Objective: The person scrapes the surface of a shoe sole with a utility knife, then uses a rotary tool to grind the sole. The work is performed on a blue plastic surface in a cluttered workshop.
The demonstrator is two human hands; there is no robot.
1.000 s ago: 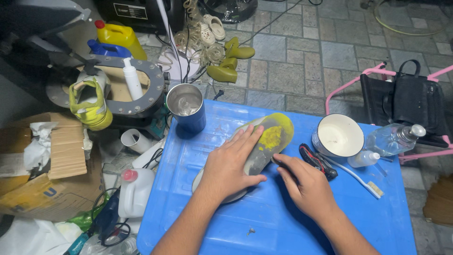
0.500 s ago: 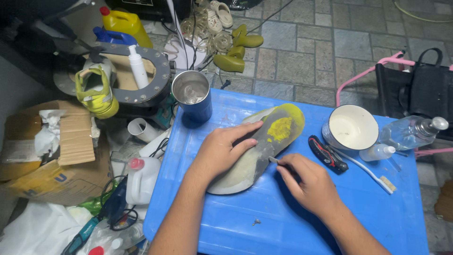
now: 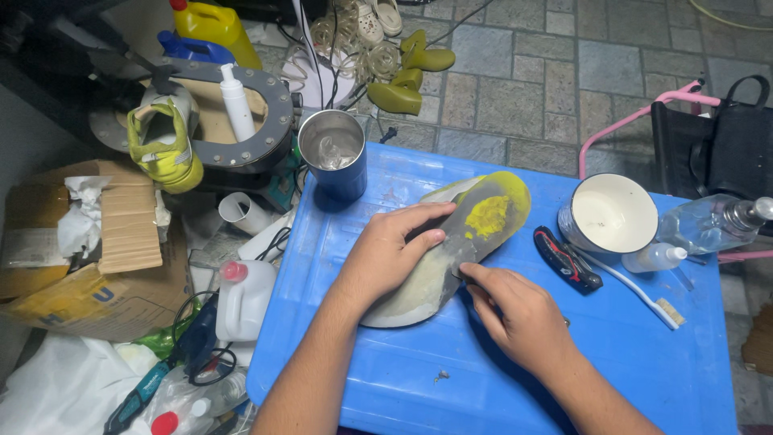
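A grey shoe sole (image 3: 475,229) with a yellow patch lies sole-up on the blue plastic table (image 3: 386,379). My left hand (image 3: 386,254) presses flat on its middle, fingers spread over it. My right hand (image 3: 515,310) sits at the sole's right edge with fingertips pinched against the rim; a small thing may be held there, but it is too hidden to tell. A black and red folding knife (image 3: 566,259) lies just right of the sole.
On the table stand a blue metal cup (image 3: 334,157), a white tin of glue (image 3: 608,213), a small squeeze bottle (image 3: 656,258), a toothbrush (image 3: 640,290) and a clear bottle (image 3: 713,225). A cardboard box (image 3: 88,250), white jug (image 3: 241,298) and yellow shoe (image 3: 165,145) crowd the left floor.
The view has shifted slightly. My right hand's fingertips have slid along the sole's right edge, closer to its middle. My left hand stays pressed on the sole.
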